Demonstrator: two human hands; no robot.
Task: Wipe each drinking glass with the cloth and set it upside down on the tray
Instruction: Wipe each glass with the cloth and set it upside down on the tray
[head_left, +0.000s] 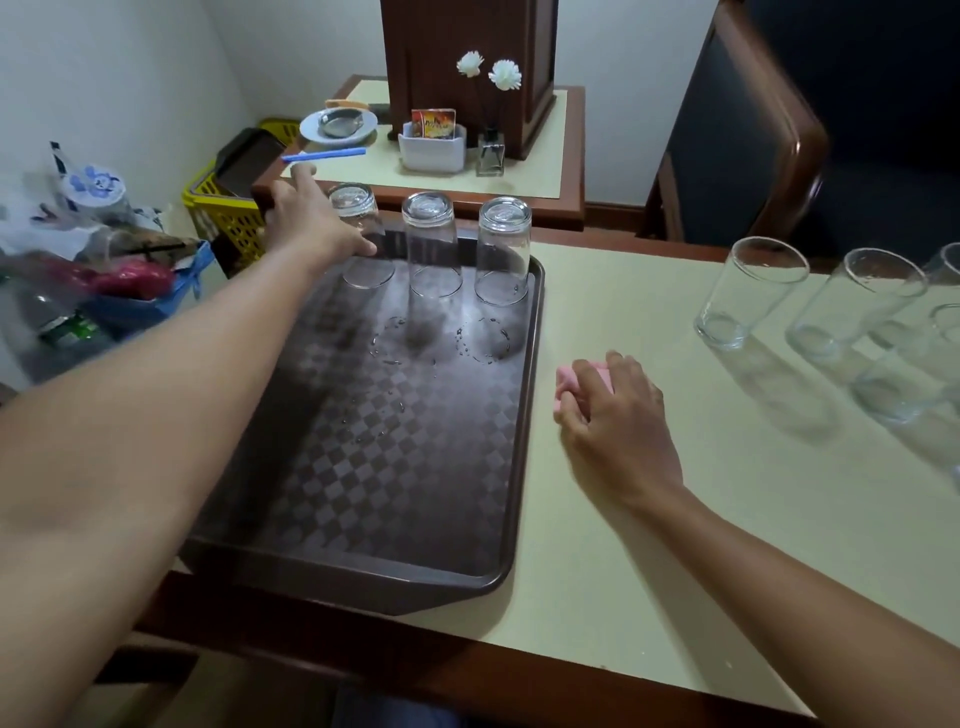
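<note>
From the head camera, a brown tray (363, 519) sits on a pale table (649, 571). Three glasses stand upside down in a row at the far end of the tray. The left arm is stretched out long and straight over the tray. The left hand (306, 221) is at the left glass (358, 234), with the thumb lying across its side and the pointing finger sticking out past it. The hand is blurry, and I cannot tell if the fingers are wrapped around the glass or only touching it. The middle glass (431, 244) and the right glass (503, 249) stand free, close beside each other. Small drops of water lie on the tray in front of them.

The right arm comes in from the lower right, low over the table. The right hand (618, 415) is just beside the right edge of the tray, with its back up and its fingers curled shut on a pink cloth (574, 379). Part of the cloth pokes out past the fingers.

More glasses stand the right way up on the table, far to the right. The nearest one (748, 291) is well apart from the tray, and another glass (852, 306) stands just beside it.
</note>
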